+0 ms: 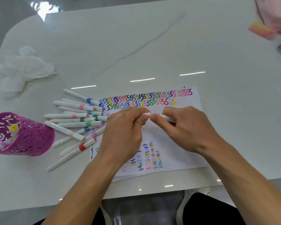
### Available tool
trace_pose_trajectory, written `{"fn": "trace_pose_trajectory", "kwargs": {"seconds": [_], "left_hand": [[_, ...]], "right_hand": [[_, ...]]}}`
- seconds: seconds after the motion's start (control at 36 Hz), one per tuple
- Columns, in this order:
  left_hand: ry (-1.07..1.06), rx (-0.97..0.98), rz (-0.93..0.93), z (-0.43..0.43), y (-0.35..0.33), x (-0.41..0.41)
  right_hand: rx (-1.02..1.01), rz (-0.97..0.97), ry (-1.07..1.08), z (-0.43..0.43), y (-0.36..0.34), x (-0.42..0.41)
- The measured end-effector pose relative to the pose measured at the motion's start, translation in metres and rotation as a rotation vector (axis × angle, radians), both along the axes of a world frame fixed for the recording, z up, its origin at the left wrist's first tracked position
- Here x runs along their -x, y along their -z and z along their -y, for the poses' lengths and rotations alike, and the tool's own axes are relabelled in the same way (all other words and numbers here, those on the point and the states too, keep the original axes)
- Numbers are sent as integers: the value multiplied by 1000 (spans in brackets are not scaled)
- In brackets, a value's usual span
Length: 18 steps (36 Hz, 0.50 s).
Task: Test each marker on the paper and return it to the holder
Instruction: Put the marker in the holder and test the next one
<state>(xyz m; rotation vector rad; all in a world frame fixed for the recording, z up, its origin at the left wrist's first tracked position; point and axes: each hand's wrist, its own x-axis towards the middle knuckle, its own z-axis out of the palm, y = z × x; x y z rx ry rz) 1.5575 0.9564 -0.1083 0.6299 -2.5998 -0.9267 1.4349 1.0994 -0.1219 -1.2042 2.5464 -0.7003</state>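
My right hand grips a white marker with a purple band, held level above the paper. My left hand pinches the marker's white cap, which sits right at the marker's purple end. The paper carries rows of coloured squiggles along its top and short marks lower down. A pile of several white markers with coloured bands lies left of the paper. The purple perforated holder leans at the far left with a yellow-capped marker and another inside.
Crumpled white tissue lies at the back left of the white table. A pink-and-yellow block and pink fabric sit at the back right corner. The table's near edge runs just below the paper, above my knees.
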Motion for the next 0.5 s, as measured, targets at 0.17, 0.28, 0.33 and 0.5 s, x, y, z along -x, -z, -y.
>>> {"fn": "trace_pose_trajectory", "kwargs": {"seconds": [0.17,0.28,0.33,0.5], "left_hand": [[-59,-1,41,0,1,2],[-72,-9,48,2,2,1],[-72,-7,57,3,2,1],[-70,-8,96,2,4,1]], "right_hand": [[-8,94,36,-6,-4,5],[128,235,77,-8,2,11],[248,296,107,-10,3,14],[489,403,216,-11,4,20]]}}
